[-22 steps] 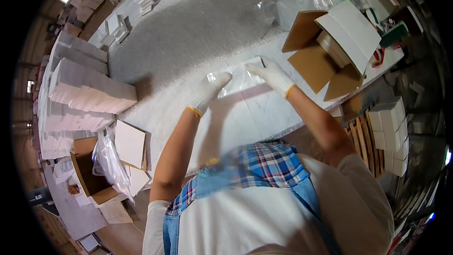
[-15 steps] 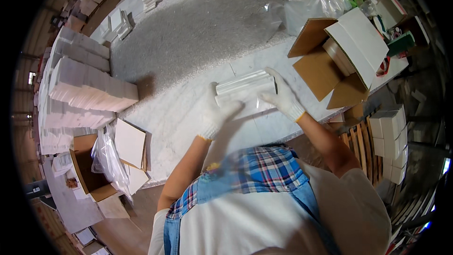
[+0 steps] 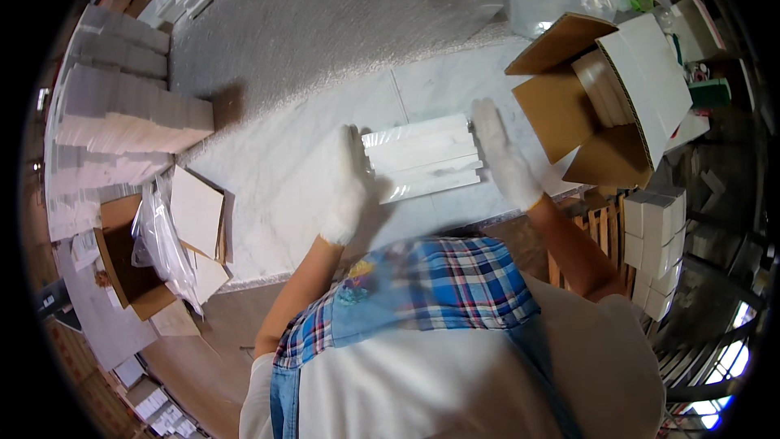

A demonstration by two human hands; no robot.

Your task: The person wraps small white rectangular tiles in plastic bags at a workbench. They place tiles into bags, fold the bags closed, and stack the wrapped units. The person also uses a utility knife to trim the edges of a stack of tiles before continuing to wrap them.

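A bundle of white stone-like strips (image 3: 422,156) lies on the pale marble-patterned worktop, its pieces slightly out of line at the ends. Shiny clear film shows at its left end and lower edge. My left hand (image 3: 350,183), in a white knit glove, stands upright along the bundle's left end with fingers straight. At the other end my right hand (image 3: 504,154), gloved likewise, is held flat with fingers stretched out, just beside the strips. Whether either palm touches the bundle I cannot tell; neither hand grips it.
An open cardboard box (image 3: 561,114) with pale pieces inside lies at the right. Tall stacks of white tiles (image 3: 122,102) stand on the left. Nearer, another open box (image 3: 130,260) holds clear plastic bags (image 3: 158,236). More plastic film (image 3: 561,0) lies at the far right.
My hands held the bundle tilted up before. Now it lies flat on the worktop, and both hands have let go, opening out to its two ends. The view has shifted.
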